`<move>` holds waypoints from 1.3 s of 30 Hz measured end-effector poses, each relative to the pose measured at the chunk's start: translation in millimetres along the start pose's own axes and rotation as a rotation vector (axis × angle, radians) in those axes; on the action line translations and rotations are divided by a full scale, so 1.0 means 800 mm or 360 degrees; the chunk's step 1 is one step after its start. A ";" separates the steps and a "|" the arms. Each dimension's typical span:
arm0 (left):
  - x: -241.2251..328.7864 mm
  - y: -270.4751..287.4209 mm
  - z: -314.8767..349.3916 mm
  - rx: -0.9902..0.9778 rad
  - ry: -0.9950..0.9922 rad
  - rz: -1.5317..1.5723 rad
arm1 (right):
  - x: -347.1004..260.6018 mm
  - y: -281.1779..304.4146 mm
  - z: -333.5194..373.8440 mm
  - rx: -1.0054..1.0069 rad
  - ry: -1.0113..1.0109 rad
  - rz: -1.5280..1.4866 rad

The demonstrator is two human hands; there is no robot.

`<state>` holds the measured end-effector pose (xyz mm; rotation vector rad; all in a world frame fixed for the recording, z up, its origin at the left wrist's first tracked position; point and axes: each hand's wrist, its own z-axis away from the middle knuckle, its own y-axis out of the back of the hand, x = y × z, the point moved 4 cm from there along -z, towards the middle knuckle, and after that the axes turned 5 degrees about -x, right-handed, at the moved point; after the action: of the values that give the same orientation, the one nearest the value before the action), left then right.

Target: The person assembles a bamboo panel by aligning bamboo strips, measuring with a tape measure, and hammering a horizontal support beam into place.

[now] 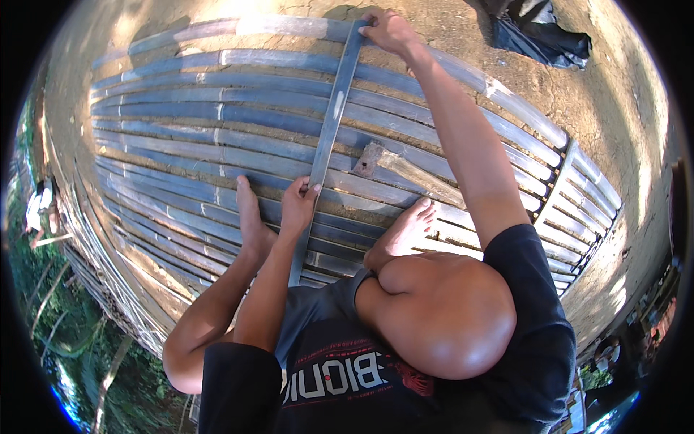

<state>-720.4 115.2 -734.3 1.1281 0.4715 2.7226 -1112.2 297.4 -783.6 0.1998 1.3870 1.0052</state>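
While pinching crosspiece (334, 112) with left hand (296, 207) and right hand (391, 32), risked skewing it over slats (282, 61) by uneven pulling.

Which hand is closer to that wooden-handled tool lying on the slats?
Left. The left hand is at the crosswise strip, just left of the wooden-handled tool; the right hand is at the strip's far end, well beyond the tool.

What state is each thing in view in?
Bamboo slats: side by side, gaps between.
Cross strip: laid across the slats.
Wooden-handled tool: lying on slats, unheld.
Black sheet: crumpled on the ground.
Left hand: at the cross strip's edge.
Right hand: at its far end.
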 end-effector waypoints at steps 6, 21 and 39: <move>-0.003 0.007 0.007 -0.0097 0.0013 0.0091 | -0.022 -0.007 -0.001 -0.0240 -0.0283 0.0246; -0.017 0.009 -0.006 -0.0179 0.0093 0.0097 | -0.036 0.017 0.028 -0.0247 -0.0450 -0.0099; -0.011 0.012 0.001 -0.0189 0.0098 0.0007 | -0.035 0.012 0.025 -0.0227 -0.0346 -0.0103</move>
<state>-713.8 104.2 -736.8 1.0199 0.3108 2.7549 -1095.7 292.3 -752.7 0.1525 1.1136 0.9938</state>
